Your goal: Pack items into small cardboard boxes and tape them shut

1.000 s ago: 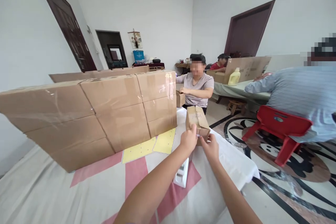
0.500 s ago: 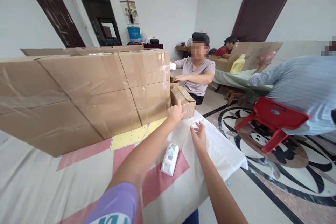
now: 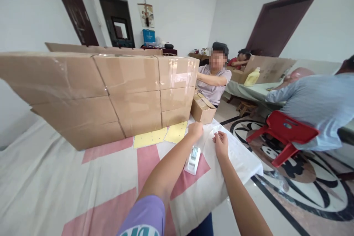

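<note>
My left hand (image 3: 195, 131) is closed just in front of a small cardboard box (image 3: 203, 108), and its inner side is hidden. My right hand (image 3: 221, 144), a little to the right over the white cloth, has its fingers bent in against the thumb. Whatever either hand pinches is too small or hidden to make out. Below and between them, a white tape dispenser (image 3: 193, 160) lies on the tablecloth (image 3: 113, 167). The small box has its top flaps pressed down, with one edge slightly raised.
Joined cardboard boxes (image 3: 129, 99) form a tall wall along the table's left and back. A co-worker (image 3: 212, 81) sits behind the small box. To the right stand a red chair (image 3: 293, 127) with a seated person, a stool (image 3: 247, 108) and a yellow bottle (image 3: 252, 77).
My left hand has drawn back from the small box and closed. The fingers of my right hand have come together. The co-worker's white object is now out of sight. The view has turned left.
</note>
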The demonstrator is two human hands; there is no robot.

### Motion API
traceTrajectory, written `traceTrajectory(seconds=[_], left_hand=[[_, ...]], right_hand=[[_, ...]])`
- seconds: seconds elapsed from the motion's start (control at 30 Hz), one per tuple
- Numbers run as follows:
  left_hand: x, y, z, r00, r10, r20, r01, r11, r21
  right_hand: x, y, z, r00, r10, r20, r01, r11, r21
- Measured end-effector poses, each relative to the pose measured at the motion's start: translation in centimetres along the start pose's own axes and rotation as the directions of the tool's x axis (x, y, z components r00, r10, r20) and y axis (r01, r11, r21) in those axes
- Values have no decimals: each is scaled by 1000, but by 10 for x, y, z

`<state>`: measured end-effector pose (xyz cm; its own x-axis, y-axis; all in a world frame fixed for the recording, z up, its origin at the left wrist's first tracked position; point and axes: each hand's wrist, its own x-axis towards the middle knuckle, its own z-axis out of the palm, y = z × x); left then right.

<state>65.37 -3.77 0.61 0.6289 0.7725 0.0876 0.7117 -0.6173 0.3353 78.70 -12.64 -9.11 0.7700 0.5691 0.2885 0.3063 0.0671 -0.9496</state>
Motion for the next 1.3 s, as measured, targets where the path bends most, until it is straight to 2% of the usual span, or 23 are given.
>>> traceTrajectory(seconds=[0.07,0.13,0.2,0.3,0.4,0.5,0.57,0.63,0.67,0.7,0.8,0.87,0.9,0.93,0.97,1.0,1.03,1.07,1.1,1.13,1.17,1.2,1.3], left_hand=[[-13,-9,-5,1000,-18,1,18,999,-49],[-44,-41,-12,998,-61,-22,59,995,-76],[-92,-90,-20,989,-139,-59,134,988,-82],[-179,-183,-37,943,-305,-132,297,952,-79],[-264,-267,-55,829,-514,-222,503,858,-106],[-328,-330,-70,691,-655,-308,627,754,-195],[-354,-363,-80,612,-703,-362,649,708,-279],[-366,-393,-91,543,-726,-422,637,684,-356],[-367,-407,-98,512,-730,-453,626,678,-386],[-364,-422,-105,483,-731,-483,613,676,-409],[-338,-465,-129,403,-722,-562,590,675,-443],[-312,-489,-145,357,-707,-610,587,678,-442],[-298,-499,-153,338,-696,-633,590,681,-434],[-285,-508,-161,336,-668,-664,595,697,-400],[-273,-516,-168,362,-622,-695,603,724,-334],[-262,-522,-174,412,-569,-712,605,755,-254],[-253,-527,-180,480,-512,-713,597,786,-162],[-246,-531,-185,546,-463,-698,583,809,-80],[-242,-534,-188,596,-430,-678,567,823,-23],[-240,-536,-190,623,-413,-665,559,829,9],[-240,-537,-190,625,-409,-665,562,827,18],[-243,-537,-189,606,-417,-677,574,819,9],[-264,-536,-178,525,-454,-720,616,786,-47]], right_hand=[[-2,-3,-3,1000,-8,13,9,1000,-28],[-4,-8,-4,999,-11,45,13,999,-49],[-5,-15,-4,996,-3,86,8,998,-63],[-3,-24,-5,991,38,132,-28,996,-79],[6,-31,-4,976,96,196,-81,993,-82],[14,-43,14,949,139,282,-114,988,-104],[7,-64,43,924,114,366,-80,991,-107],[-18,-95,88,881,19,473,21,997,-79],[-38,-114,116,841,-42,539,89,994,-61],[-63,-132,146,763,-104,638,177,983,-51],[-160,-178,236,434,-226,872,364,929,59],[-232,-194,288,239,-272,932,456,879,140],[-266,-197,309,114,-307,945,525,826,205],[-296,-199,327,-37,-327,944,599,749,283],[-321,-199,341,-197,-327,924,667,647,371],[-342,-199,353,-297,-319,900,725,538,430],[-357,-200,363,-373,-296,879,755,453,473],[-367,-202,370,-421,-265,868,774,394,495],[-372,-205,378,-446,-236,863,788,354,504],[-373,-210,384,-462,-208,862,796,333,506],[-372,-215,391,-467,-186,865,803,320,502],[-370,-221,398,-468,-168,868,812,307,497],[-363,-239,422,-460,-139,877,842,244,481]])
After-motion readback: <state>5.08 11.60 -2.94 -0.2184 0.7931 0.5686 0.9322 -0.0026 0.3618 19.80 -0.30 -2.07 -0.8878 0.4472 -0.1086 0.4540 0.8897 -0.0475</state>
